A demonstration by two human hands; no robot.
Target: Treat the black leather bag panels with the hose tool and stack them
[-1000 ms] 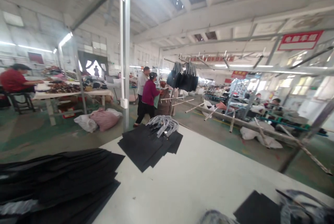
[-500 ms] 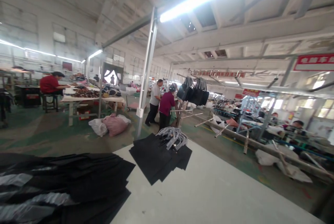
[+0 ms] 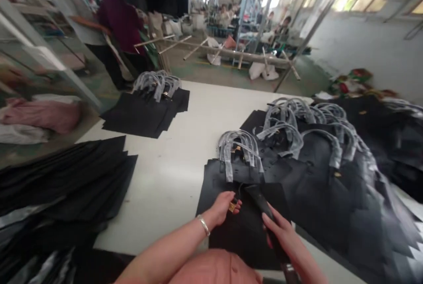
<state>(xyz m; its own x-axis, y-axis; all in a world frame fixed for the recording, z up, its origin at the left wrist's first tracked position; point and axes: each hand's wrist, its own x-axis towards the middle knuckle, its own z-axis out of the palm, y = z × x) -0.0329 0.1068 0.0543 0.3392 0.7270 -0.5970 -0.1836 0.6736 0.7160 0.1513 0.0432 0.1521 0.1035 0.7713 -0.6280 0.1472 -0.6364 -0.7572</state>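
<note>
My left hand (image 3: 225, 208) is closed around a small gold-coloured metal piece (image 3: 232, 207), which seems to hang from a thin black cord. In my right hand (image 3: 279, 226) is a long black strap-like piece (image 3: 264, 207) with a silvery part near its lower end; its exact kind is not clear. Both hands are over a flat black bag panel (image 3: 238, 240) at the table's near edge. Just beyond lies a small stack of black panels with handles wrapped in clear plastic (image 3: 239, 143).
More black panels with wrapped handles (image 3: 324, 178) cover the right side of the white table (image 3: 172, 169). Another stack (image 3: 142, 112) lies at the back left, and loose black panels (image 3: 66, 182) fill the left. Two people stand beyond the table near a metal rack (image 3: 228, 48).
The view has swung down and to the right. Both my hands have come into sight, holding the gold piece and the black strap-like piece. The right-hand stacks now show.
</note>
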